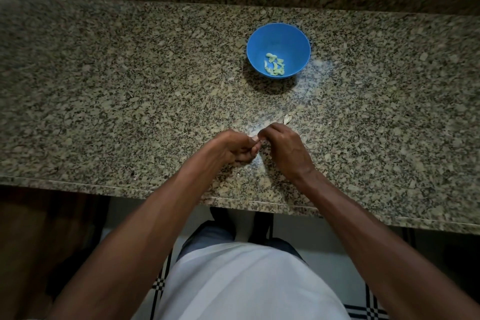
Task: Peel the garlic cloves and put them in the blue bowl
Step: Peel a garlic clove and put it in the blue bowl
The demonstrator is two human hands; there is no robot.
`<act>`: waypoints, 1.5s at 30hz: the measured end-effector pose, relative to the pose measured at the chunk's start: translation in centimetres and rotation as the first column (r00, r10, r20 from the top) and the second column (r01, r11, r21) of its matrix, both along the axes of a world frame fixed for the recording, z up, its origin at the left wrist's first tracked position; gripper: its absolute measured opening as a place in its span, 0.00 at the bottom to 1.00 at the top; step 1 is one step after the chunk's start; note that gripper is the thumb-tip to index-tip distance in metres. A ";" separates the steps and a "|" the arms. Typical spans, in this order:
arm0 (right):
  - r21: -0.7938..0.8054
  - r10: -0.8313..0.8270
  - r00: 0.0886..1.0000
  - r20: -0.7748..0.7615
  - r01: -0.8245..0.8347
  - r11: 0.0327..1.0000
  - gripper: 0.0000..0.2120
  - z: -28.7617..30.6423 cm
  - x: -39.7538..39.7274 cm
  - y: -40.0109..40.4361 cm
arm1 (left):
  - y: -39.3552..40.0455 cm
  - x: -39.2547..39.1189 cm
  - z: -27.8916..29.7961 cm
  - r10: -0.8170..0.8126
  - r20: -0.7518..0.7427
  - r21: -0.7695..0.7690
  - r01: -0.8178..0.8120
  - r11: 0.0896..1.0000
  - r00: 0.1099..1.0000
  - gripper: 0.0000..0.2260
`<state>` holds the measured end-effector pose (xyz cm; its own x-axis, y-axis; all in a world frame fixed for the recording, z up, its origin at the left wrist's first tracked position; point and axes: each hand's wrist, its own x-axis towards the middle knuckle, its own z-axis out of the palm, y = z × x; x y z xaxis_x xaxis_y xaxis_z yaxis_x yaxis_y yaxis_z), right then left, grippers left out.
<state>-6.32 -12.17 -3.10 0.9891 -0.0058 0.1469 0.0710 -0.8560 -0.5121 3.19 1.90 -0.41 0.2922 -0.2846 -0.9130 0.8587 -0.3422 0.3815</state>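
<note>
Head view looks straight down on a speckled granite counter (130, 91), and the person stands close against its near edge with both bare forearms reaching over it. Both hands meet just above the stone, near the front of the slab. On the left hand (235, 148) the fingers are curled inward, and on the right hand (283, 145) they are curled too, fingertips of the two hands touching at one spot where a small pale bit, seemingly a garlic clove (255, 139), is pinched between them; it is mostly hidden, so I cannot tell how much skin is on it. Just beyond the right hand's knuckles lie pale papery garlic pieces (287, 119) on the stone. Farther back, well apart from the hands, sits the blue bowl (279, 36), upright, with a small heap of peeled garlic cloves (274, 65) gathered at its bottom. Below the counter edge show a white shirt (241, 283) and a checked floor (368, 309).
</note>
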 end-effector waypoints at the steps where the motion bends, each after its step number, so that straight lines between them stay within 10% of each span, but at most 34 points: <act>1: 0.032 -0.018 1.000 -0.011 0.018 0.999 0.09 0.0 0.2 -0.1 | 0.0 -0.1 0.1 0.005 0.020 -0.010 -0.004 1.000 1.000 0.07; 5: 0.498 -0.263 0.911 -0.318 0.397 0.771 0.05 1.4 1.1 -0.6 | 0.1 -0.9 -0.2 -0.096 0.495 0.034 0.091 0.995 0.864 0.06; 8: 0.690 -0.130 0.815 -0.565 0.553 0.467 0.07 2.6 1.3 -1.6 | 0.2 -1.1 -0.5 -0.229 0.745 0.150 0.177 0.973 0.627 0.04; 11: 0.716 -0.017 0.771 -0.637 0.599 0.358 0.08 3.0 1.0 -2.1 | -0.1 -1.3 -0.6 -0.287 0.821 0.212 0.203 0.956 0.493 0.03; 18: 0.333 -0.260 0.946 -0.191 0.312 0.890 0.02 1.5 0.6 -1.2 | -0.9 -1.2 -0.2 -0.095 0.443 0.009 0.102 0.995 0.891 0.07; 22: 0.156 -0.155 0.988 0.008 0.152 0.976 0.02 0.6 -0.2 -1.3 | -0.7 -0.1 0.9 0.087 -0.017 -0.078 -0.088 0.993 0.996 0.06; 25: 0.227 -0.193 0.981 0.001 0.188 0.955 0.01 0.3 -0.2 -1.2 | -0.8 -0.4 1.1 0.211 -0.099 -0.140 -0.224 0.965 0.972 0.06; 27: 0.456 -0.345 0.925 -0.157 0.378 0.806 0.04 0.4 -0.2 -0.7 | -1.5 -1.4 0.7 0.280 0.044 -0.150 -0.270 0.951 0.959 0.06; 30: 0.727 -0.379 0.790 -0.483 0.602 0.329 0.08 0.7 0.0 0.3 | -2.3 -2.9 -0.7 0.352 0.278 -0.177 -0.312 0.933 0.894 0.08; 36: 0.659 -0.183 0.647 -0.741 0.647 -0.384 0.07 2.1 0.8 1.5 | -3.3 -3.9 -1.6 0.398 0.497 -0.158 -0.370 0.915 0.771 0.07; 45: 0.640 -0.022 0.675 -0.738 0.689 -0.342 0.10 2.5 1.7 1.0 | -2.5 -3.4 -1.5 0.236 0.670 -0.016 -0.304 0.953 0.704 0.12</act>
